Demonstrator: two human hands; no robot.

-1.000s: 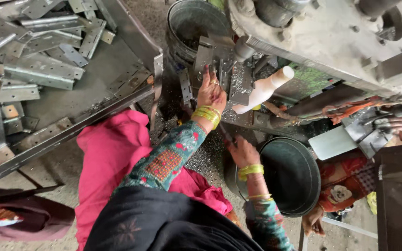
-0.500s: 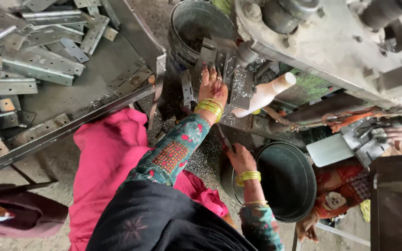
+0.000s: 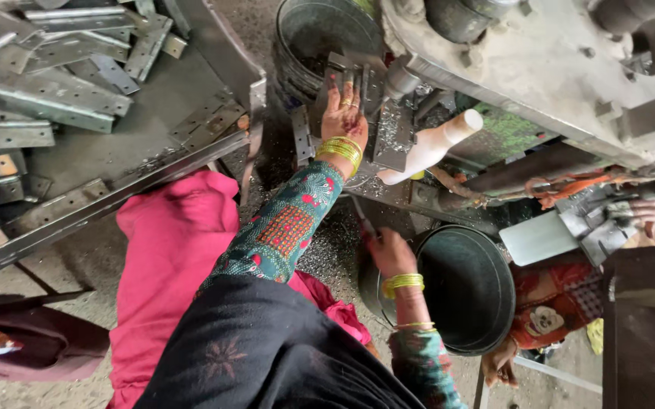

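While my left hand (image 3: 345,113) presses flat, fingers open, on stiff, sharp-edged metal plates (image 3: 357,83) at twelve o'clock (hold their flats), my right hand (image 3: 390,254) pinches a thin rod (image 3: 361,212).

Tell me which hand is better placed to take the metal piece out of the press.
Probably the left hand: it already rests on the metal piece at the press. The right hand is lower down, at the rim of the dark bucket.

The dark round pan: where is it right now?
In the head view, the dark round pan sits low and right of centre on the floor, beside the right hand, below the white handle.
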